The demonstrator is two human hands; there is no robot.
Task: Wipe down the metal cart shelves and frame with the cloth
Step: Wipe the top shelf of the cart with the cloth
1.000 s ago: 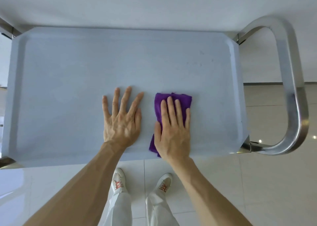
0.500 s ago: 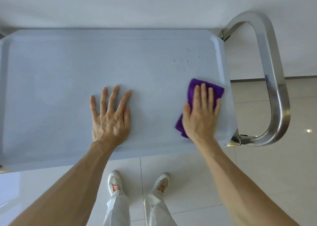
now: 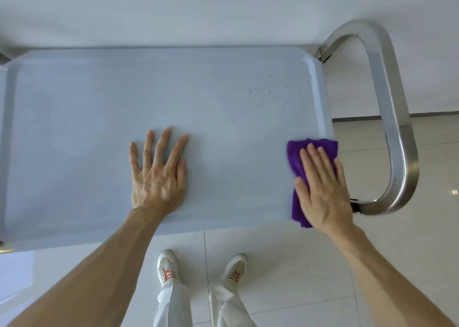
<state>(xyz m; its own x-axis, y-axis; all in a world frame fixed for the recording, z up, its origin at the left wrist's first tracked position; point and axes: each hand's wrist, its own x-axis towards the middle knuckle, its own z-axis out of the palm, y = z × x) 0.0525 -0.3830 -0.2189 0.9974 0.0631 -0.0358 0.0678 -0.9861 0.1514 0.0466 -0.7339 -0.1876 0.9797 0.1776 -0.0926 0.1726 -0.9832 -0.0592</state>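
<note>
The cart's top shelf point(image 3: 99, 108) is a pale grey tray with a raised rim, filling most of the view. A folded purple cloth point(image 3: 296, 162) lies at the shelf's right edge, partly over the rim. My right hand point(image 3: 323, 190) presses flat on the cloth with fingers together. My left hand point(image 3: 159, 175) rests flat on the bare shelf near the front middle, fingers spread, holding nothing. A curved shiny metal handle point(image 3: 395, 118) of the frame loops out past the right end. Small droplets or specks point(image 3: 260, 93) sit on the shelf's far right part.
A white wall point(image 3: 223, 8) stands right behind the cart. Glossy pale floor tiles point(image 3: 285, 264) lie below, with my white shoes point(image 3: 169, 267) just in front of the cart. A brass-coloured corner piece point(image 3: 6, 250) shows at the front left.
My right hand has slid the purple cloth rightward from the shelf's middle to its right edge. My left hand has stayed flat in place on the shelf.
</note>
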